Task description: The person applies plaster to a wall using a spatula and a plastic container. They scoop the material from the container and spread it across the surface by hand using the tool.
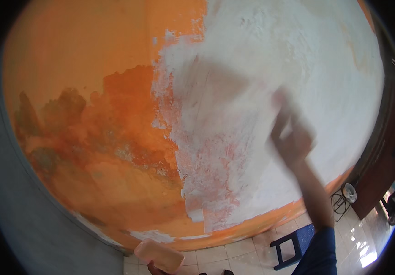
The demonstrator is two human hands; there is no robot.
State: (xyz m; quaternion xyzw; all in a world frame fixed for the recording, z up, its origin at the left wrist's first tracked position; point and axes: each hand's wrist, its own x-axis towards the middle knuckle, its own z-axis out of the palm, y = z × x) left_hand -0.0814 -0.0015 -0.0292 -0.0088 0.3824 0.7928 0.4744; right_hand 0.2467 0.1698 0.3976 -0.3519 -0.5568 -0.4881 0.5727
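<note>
My right hand (293,140) is raised in front of the wall's white-coated part (316,91), smeared by motion. A blurred pinkish shape lies at its upper end, and I cannot tell whether that is a fingertip or a held thing. Low in the view, my left hand (154,268) grips the near edge of a pale pink, rounded rectangular tray (160,255); only a bit of this hand shows. Left of the ragged coating edge, the wall is bare orange paint (83,46) with dark, damp-looking stains. Thin coating near that edge lets reddish patches through.
A blue plastic stool (303,236) stands on the pale tiled floor (238,247) beside my right forearm. At right are a wire stand with a round white item (349,193) and a dark brown panel (380,160). A grey-blue wall (32,206) meets the orange one at left.
</note>
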